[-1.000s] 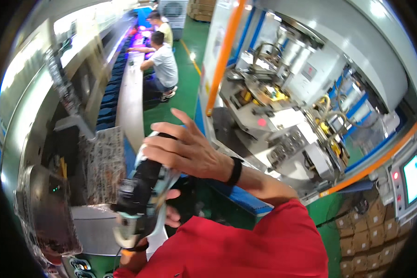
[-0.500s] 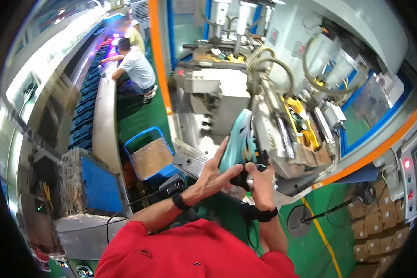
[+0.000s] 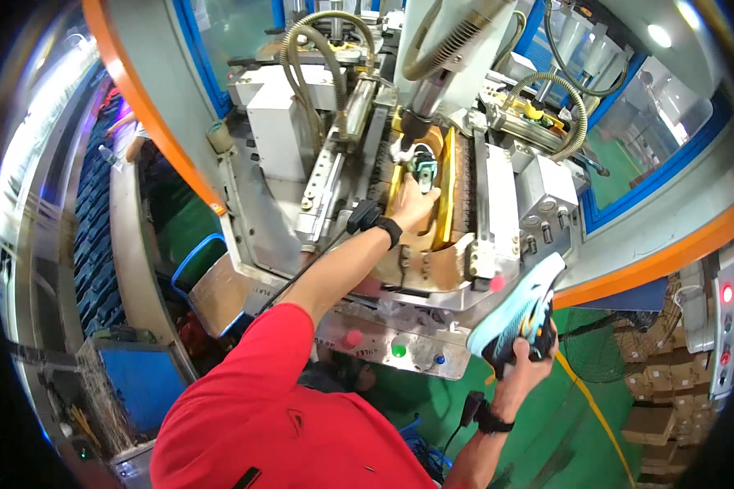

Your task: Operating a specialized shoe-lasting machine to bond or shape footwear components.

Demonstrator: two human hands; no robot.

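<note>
My left hand (image 3: 414,205) reaches into the machine, its fingers closed at the near end of a dark and mint-green shoe (image 3: 423,165). That shoe sits between the yellow side plates (image 3: 446,183) of a fixture, below a dark press rod (image 3: 417,122); its underside is hidden. At the right, outside the machine, my right hand (image 3: 527,371) grips a light-blue shoe (image 3: 514,314) by its black heel end. The toe of this shoe points up and to the right.
Along the machine's front edge runs a metal panel with coloured buttons (image 3: 398,350). An orange-edged frame (image 3: 640,251) curves round the right side. A blue crate (image 3: 212,293) holding cardboard stands left, near a conveyor (image 3: 159,269). Cardboard boxes (image 3: 652,424) are stacked at the right.
My hands were together on the light-blue shoe. The left has let go and gone into the fixture; the right has carried the shoe to the right. The view has turned right.
</note>
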